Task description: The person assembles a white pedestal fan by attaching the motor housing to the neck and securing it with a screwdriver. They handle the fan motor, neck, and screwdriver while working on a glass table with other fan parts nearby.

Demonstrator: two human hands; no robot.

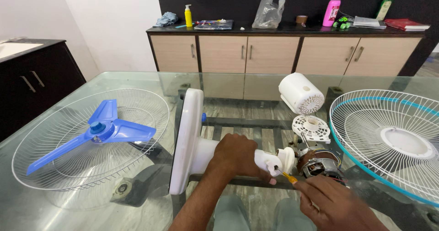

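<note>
Left hand (235,155) is clamping around the white fan stand neck (263,160), pinning it on its side on the glass table (137,80) so it likely won't roll. Right hand (331,203), at 5 o'clock, is gripping a yellow-handled screwdriver (286,175), tip meeting the neck beside the exposed motor (318,164). Blue fan blade (98,130) is lying in a grille at 9 o'clock.

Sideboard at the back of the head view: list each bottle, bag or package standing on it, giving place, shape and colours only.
Yellow pump bottle: left part, slim, white pump.
Clear plastic bag: middle, crumpled, see-through.
Tape roll: right of the bag, small, brown.
Pink bottle: right part, tall, pink cap.
Dark green bottle: far right, leaning.
Red book: right end, flat.
</note>
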